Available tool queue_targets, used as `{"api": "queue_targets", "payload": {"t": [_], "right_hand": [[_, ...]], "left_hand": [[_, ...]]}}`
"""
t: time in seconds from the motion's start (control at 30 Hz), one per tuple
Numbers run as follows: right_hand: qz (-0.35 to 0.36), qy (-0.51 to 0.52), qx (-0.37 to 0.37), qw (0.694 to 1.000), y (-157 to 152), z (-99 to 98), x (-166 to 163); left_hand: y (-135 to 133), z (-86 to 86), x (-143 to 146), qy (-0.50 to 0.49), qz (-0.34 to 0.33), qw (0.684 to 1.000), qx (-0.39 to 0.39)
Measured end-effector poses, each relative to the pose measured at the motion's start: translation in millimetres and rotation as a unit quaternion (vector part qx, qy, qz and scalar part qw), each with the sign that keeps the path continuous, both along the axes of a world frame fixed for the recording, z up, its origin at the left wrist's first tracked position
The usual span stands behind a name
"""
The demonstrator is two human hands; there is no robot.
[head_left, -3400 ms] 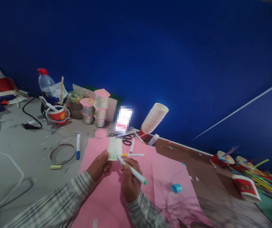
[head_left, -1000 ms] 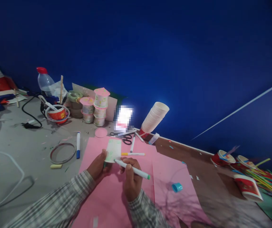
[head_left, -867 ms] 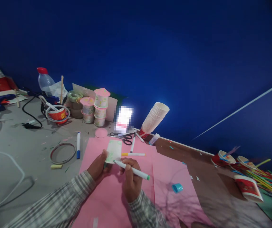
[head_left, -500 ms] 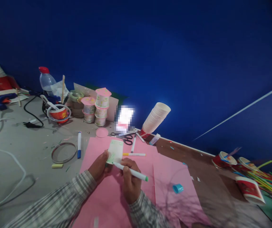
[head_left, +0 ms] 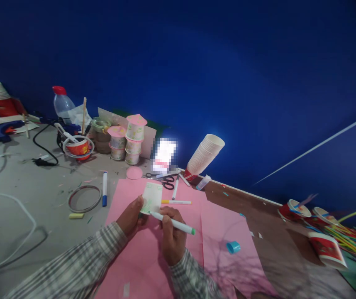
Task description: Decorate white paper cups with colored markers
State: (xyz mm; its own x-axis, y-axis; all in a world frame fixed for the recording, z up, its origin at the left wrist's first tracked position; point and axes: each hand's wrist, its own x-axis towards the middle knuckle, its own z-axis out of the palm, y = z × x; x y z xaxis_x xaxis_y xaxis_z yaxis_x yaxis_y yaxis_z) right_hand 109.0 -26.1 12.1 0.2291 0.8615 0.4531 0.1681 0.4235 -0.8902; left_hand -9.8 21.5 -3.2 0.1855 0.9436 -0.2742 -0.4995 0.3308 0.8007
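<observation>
Over the pink paper [head_left: 140, 265], my left hand [head_left: 132, 218] is closed on the lower left edge of a small whitish paper piece [head_left: 152, 197] with green marks along its top and lower left. It may be a paper cup; its far side is hidden. My right hand [head_left: 173, 236] grips a white marker with a green end [head_left: 181, 225], its tip at the piece's lower edge. Beyond the hands lie a yellow-tipped marker [head_left: 178, 202] and black-handled scissors [head_left: 168, 182].
Small decorated towers with pink tops [head_left: 133, 141] stand behind, beside a lit, blurred phone [head_left: 164, 154]. A leaning cup stack [head_left: 204, 153] rests near the blue wall. At left are a tape ring [head_left: 85, 211] and a blue-capped marker [head_left: 104, 189]; a turquoise cap [head_left: 233, 247] lies right.
The marker tip has shifted very slightly along the lower part of the whitish piece. The whole view has moved a little; both hands keep their holds.
</observation>
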Motion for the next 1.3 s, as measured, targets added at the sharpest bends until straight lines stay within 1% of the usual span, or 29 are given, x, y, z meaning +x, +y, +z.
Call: {"api": "queue_targets", "payload": {"t": [0.1,0.17,0.33,0.5,0.6,0.7,0.83,1.07,1.2,1.3], "right_hand": [[-0.025,0.046,-0.006,0.999,0.2,-2.9,-0.7],[-0.018,0.066,-0.008,0.998,0.0,-4.2,-1.0],[0.002,0.064,-0.011,0.998,-0.6,-4.0,-0.9],[0.005,0.053,-0.006,0.999,0.0,-3.9,-0.4],[-0.006,0.047,-0.011,0.999,0.7,-3.4,-0.7],[-0.030,0.076,-0.012,0.997,1.0,-1.1,-1.6],[-0.027,0.111,-0.011,0.993,0.9,0.4,-2.1],[-0.008,0.075,-0.017,0.997,1.9,-5.9,-0.3],[-0.012,0.052,-0.013,0.999,2.3,-5.3,0.1],[-0.018,0.082,-0.018,0.996,2.6,-2.3,-0.4]], "left_hand": [[0.5,-1.9,-0.2,-0.002,0.000,1.000,0.003],[0.8,-2.7,-0.4,-0.004,-0.002,1.000,0.004],[1.2,-2.9,-0.5,-0.009,0.000,1.000,0.004],[0.5,-2.7,-0.4,-0.008,0.001,1.000,0.001],[0.7,-3.0,-0.8,-0.008,0.001,1.000,0.000],[1.1,-3.3,-1.6,-0.008,-0.002,1.000,-0.002],[1.4,-4.1,-1.8,-0.006,-0.011,1.000,-0.008],[2.4,-8.0,-1.3,-0.003,-0.013,1.000,-0.012],[2.3,-6.6,-1.5,-0.003,-0.018,1.000,-0.016],[1.9,-3.4,-1.6,-0.001,-0.019,1.000,-0.016]]}}
